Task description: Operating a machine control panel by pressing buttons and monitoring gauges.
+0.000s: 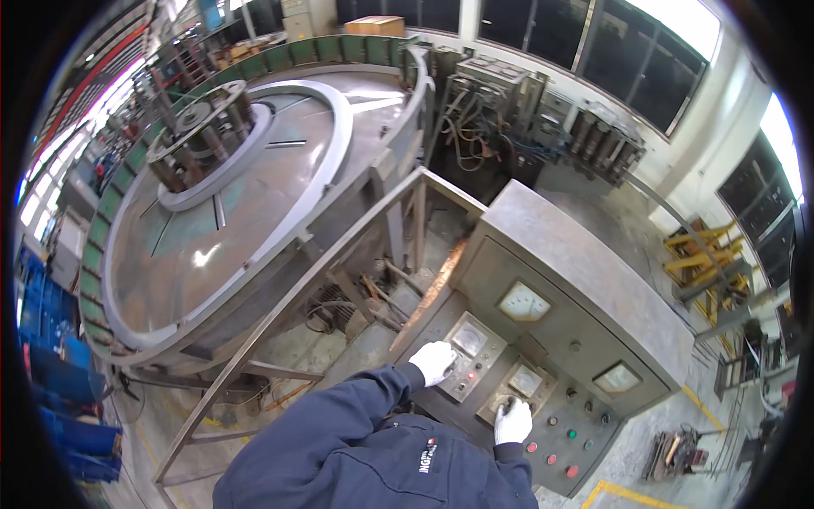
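Observation:
Both my hands wear white gloves and rest on a grey metal control console (585, 263). My left hand (433, 363) is closed at the edge of the left meter module (469, 339), its fingertips on something small that they hide. Lower and to the right, my right hand (513, 422) pinches what looks like a small dark knob on the right meter module (526, 381). A red light (471, 376) glows beside my left hand. Red push buttons (552, 460) and a green button (573, 433) sit right of my right hand.
A large round machine table (280, 187) with grey rings fills the left. A metal railing (288, 314) runs between it and me. Cables and machinery (483, 119) stand behind the console. Yellow metal stands (699, 254) are at the right; blue equipment (72, 407) is far left.

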The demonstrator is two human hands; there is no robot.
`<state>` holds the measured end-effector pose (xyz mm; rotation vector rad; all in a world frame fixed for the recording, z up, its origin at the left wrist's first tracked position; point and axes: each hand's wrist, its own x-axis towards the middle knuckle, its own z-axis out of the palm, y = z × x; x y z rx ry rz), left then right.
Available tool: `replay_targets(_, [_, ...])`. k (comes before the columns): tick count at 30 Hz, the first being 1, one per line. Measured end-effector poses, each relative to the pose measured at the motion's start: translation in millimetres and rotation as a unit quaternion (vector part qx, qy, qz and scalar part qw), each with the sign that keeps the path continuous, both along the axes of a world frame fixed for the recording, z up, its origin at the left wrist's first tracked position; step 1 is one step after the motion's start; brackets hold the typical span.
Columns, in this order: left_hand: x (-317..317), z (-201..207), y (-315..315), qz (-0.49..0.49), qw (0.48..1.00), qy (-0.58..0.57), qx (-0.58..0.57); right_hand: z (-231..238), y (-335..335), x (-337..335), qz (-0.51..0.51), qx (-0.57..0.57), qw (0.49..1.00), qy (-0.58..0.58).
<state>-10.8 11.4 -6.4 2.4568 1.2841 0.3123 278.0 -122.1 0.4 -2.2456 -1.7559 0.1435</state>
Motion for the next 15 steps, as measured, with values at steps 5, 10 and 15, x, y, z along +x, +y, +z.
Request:
replay_targets(5, [3.4,8.1,1.3,-0.01,1.0,0.009,-0.007,-5.0,-0.5,3.9,-0.008,-0.009,1.0,-0.013])
replay_targets(10, [-2.9,1.1,0.9,-0.013,1.0,0.025,-0.004,0.8,1.2,-3.3,0.0,-0.017,1.0,-0.025])
replay_targets(15, [-0.3,2.3,6.8,-0.011,1.0,0.023,-0.009,3.6,-0.5,-4.3,0.003,-0.007,1.0,-0.03])
